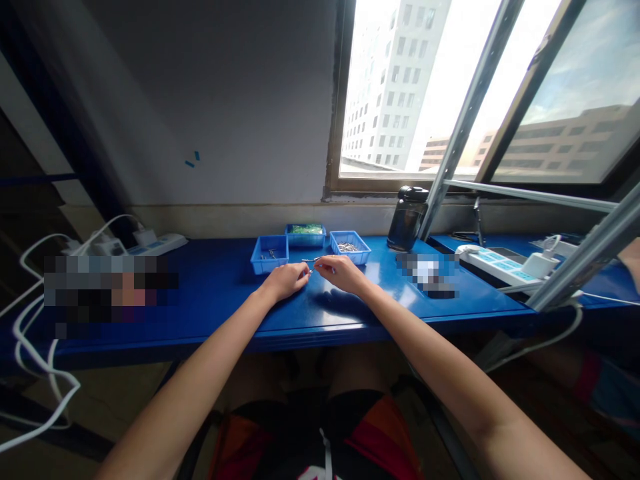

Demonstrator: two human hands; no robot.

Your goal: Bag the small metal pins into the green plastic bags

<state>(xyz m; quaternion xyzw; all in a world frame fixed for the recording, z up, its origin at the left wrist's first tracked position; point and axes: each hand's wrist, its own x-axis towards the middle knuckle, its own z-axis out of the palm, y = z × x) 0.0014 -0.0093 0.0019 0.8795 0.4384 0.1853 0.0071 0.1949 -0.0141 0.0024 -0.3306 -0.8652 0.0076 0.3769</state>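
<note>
My left hand (287, 281) and my right hand (342, 273) meet just above the blue table, fingertips pinched close together. Between them shows a thin, small metal piece (309, 260), too small to name. My right fingers close on its near end, and my left fingers curl beside it, with what they pinch partly hidden. Just beyond my left hand sits a blue bin (255, 267) with a few slim metal parts (271, 254). Beyond my right hand, another blue bin (364, 257) holds several small shiny metal parts (349, 247).
A third blue bin (290, 238) with green contents (306, 229) stands behind. To the right are a dark bottle (407, 219), a metal frame post (463, 120) and a power strip (500, 265). White cables (30, 320) hang at left. Another person's arm (633, 260) shows far right.
</note>
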